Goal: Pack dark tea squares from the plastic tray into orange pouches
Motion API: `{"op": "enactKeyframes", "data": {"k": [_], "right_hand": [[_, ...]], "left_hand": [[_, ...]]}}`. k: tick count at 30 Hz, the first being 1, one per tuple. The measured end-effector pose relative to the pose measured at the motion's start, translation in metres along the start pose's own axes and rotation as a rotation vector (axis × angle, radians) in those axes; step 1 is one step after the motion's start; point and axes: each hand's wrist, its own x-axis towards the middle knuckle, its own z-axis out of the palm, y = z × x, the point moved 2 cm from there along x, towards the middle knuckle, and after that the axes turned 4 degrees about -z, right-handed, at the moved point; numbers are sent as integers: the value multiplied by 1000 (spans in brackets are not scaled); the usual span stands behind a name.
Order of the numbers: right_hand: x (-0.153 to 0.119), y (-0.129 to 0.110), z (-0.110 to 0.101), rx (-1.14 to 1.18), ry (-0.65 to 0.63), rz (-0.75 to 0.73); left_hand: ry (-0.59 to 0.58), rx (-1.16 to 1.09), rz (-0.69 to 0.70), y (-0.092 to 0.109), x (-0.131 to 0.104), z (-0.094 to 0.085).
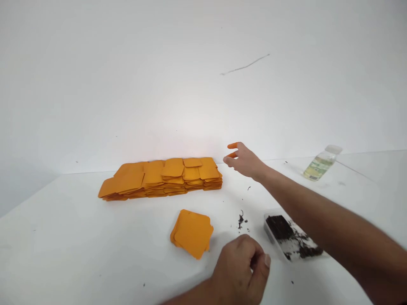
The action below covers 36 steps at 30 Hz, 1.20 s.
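Fingers (232, 145) of the right hand (246, 163) reach, parted, beside stacked orange packets (154, 173) needing a light pinch; left hand (233, 264) curls inward, contents unclear

Orange packets (193, 232), apparently paper, lie in flat piles.

A passage runs between the orange rows (152, 180) and smaller stack (193, 233), the wall (159, 106) blocking behind.

- You're at a plain indoor work spot; exact type (shop, lab, etc.) can't be told.
- White tabletop (95, 245) meets plain white wall (159, 72) w/ a thin grey mark (245, 66).
- Stacked orange pcs (173, 167) & clear tray (269, 235) w/ dark bits (280, 226) say small-scale handwork.
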Motion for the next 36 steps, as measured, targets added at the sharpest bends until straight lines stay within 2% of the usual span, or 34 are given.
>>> {"op": "enactKeyframes", "data": {"k": [3,5,7,11,14,18,21,24,27,29,32,34,36], "right_hand": [[-63,20,-27,-26,-30,-44],[-104,40,-42,-50,-24,-61],[-140,61,-57,-105,35,-83],[-190,99,-79,-119,240,-13],[-209,112,-81,-124,278,25],[-213,113,-72,-49,241,29],[-211,111,-67,-3,218,29],[-213,108,-66,24,232,13],[-218,96,-60,116,245,-15],[-223,83,-48,247,174,-50],[-231,61,-22,466,-30,-92],[-235,52,-9,598,-126,-84],[-236,49,-2,687,-160,-60]], "left_hand": [[23,147,-3,19,2,-15],[86,268,-89,29,4,-34],[159,391,-212,33,5,-60],[299,644,-460,20,-6,-111],[355,769,-625,-2,-22,-129],[321,762,-747,-23,-34,-131],[333,743,-772,-25,-33,-133],[406,750,-762,-14,-31,-138],[450,715,-743,11,-31,-136],[405,568,-689,30,-31,-125],[214,265,-536,55,-26,-97],[115,171,-489,64,-22,-81],[93,130,-487,66,-17,-70]]}}
